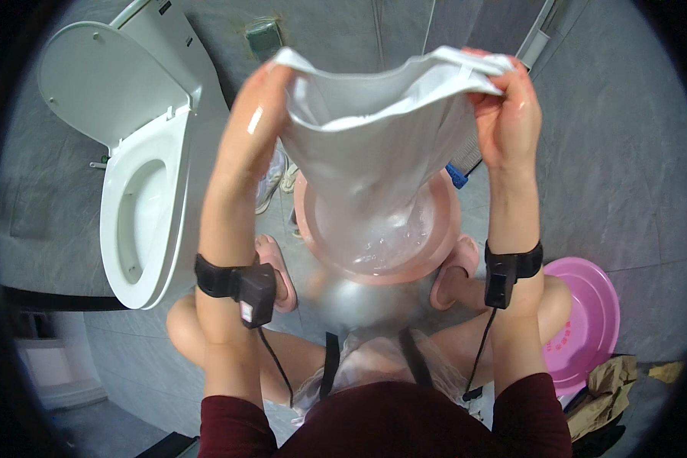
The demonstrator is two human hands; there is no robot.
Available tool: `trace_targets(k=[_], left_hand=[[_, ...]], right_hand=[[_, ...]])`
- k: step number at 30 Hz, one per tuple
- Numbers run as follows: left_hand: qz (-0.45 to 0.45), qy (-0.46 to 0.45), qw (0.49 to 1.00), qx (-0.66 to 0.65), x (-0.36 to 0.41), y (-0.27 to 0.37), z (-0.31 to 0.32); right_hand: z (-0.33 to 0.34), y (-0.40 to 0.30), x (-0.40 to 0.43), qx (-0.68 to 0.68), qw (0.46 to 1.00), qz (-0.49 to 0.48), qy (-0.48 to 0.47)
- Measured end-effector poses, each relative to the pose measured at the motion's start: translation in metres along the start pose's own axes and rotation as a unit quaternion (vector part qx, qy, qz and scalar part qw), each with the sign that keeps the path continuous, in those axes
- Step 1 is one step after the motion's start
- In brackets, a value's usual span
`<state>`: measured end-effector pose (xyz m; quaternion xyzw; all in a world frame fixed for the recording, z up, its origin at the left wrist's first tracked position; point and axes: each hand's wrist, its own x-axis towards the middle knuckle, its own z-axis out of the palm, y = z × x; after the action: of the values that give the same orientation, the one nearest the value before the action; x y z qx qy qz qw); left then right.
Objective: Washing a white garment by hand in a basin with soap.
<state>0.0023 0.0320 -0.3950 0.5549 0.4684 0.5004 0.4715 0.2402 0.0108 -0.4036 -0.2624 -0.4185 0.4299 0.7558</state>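
A wet white garment [372,154] is stretched out above a peach-pink basin [306,229], its wide opening facing up. My left hand [269,94] grips one end of this opening. At the opposite end, my right hand [504,109] pinches the folded edge between thumb and fingers. The cloth narrows downward to the cloudy, foamy water [378,246], where its lower end is blurred; I cannot tell how far it dips in. Both hands look wet.
At left stands a white toilet [172,189] with its lid raised. A magenta plastic basin [584,320] sits by my right knee, near crumpled brown paper [607,395]. Pink slippers [277,275] flank the peach basin. Beyond it lie shoes [272,180] and a blue-ended object [458,176].
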Motion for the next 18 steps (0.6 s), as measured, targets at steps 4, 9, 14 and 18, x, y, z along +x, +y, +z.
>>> trace_targets(k=[4,9,14,18], left_hand=[[0.029,0.045,0.997,-0.046,0.002,0.045,-0.007],[-0.028,0.003,0.998,-0.052,0.010,0.008,-0.003],[-0.135,-0.074,0.988,0.004,0.005,-0.069,0.012],[-0.153,-0.098,0.983,0.008,0.007,-0.176,0.038]], right_hand=[[0.025,-0.026,0.018,-0.017,0.998,-0.052,-0.030],[-0.007,-0.006,0.015,-0.051,0.998,0.020,0.025],[-0.079,0.058,-0.009,-0.107,0.974,0.172,0.098],[-0.157,0.124,-0.037,-0.152,0.931,0.299,0.143]])
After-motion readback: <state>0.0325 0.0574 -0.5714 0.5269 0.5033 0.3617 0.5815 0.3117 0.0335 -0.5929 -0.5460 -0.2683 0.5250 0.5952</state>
